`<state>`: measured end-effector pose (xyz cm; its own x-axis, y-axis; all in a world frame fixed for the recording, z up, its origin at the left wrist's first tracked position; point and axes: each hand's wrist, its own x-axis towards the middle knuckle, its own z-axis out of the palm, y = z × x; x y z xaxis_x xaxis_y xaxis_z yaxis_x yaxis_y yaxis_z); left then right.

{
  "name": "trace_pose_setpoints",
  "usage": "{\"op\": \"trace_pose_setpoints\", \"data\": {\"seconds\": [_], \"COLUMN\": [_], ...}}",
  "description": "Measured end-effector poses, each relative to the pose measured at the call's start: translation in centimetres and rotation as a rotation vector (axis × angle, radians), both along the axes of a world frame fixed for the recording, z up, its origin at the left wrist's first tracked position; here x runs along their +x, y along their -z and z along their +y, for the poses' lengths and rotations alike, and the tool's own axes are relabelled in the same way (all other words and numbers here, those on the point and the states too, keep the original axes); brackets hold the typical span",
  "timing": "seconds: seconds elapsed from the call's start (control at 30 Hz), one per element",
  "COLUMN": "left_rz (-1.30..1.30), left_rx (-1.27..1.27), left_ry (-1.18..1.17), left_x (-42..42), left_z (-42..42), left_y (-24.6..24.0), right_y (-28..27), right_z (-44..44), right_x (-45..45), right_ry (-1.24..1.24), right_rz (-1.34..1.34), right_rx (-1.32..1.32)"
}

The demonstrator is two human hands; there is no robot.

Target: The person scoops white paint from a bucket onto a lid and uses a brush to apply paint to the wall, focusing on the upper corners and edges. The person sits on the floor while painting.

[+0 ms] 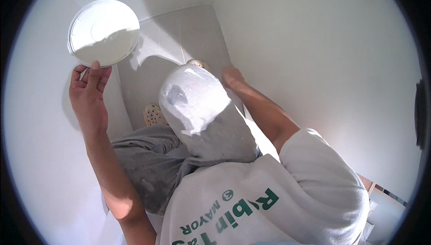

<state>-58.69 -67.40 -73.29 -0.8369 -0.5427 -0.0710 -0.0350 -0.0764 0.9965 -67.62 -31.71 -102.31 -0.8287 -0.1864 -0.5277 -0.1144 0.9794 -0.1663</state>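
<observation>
A round white plastic bucket lid [107, 43] is held up at the upper left, its face lit by sun above and shaded below. My left hand [90, 80] grips its lower rim, thumb on the face and fingers behind. To the right of my raised knee [193, 93], my right hand [233, 76] is bent inward close to the right wall. It looks blurred and its fingers are mostly turned from view, so whether it holds anything is unclear.
White walls [313, 60] close in on both sides, meeting a grey floor [198, 26] with a sunlit patch. Cream clogs [153, 114] are on my feet. My dusty grey trousers [144, 164] and white printed T-shirt [269, 204] fill the foreground. A dark object [420, 113] edges the far right.
</observation>
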Motion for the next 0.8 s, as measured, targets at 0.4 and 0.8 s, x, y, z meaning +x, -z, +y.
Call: {"op": "trace_pose_setpoints", "data": {"seconds": [0.4, 0.8], "left_rz": [0.113, 0.17], "left_rx": [0.144, 0.141], "left_ry": [0.032, 0.243], "left_x": [-0.7, 0.4], "left_z": [5.7, 6.7], "left_y": [-4.9, -5.4], "right_y": [-34.0, -36.9], "right_z": [-3.7, -7.9], "right_x": [-3.1, 0.1], "right_ry": [0.168, -0.191], "right_rz": [0.582, 0.688], "right_rx": [-1.383, -1.347]}}
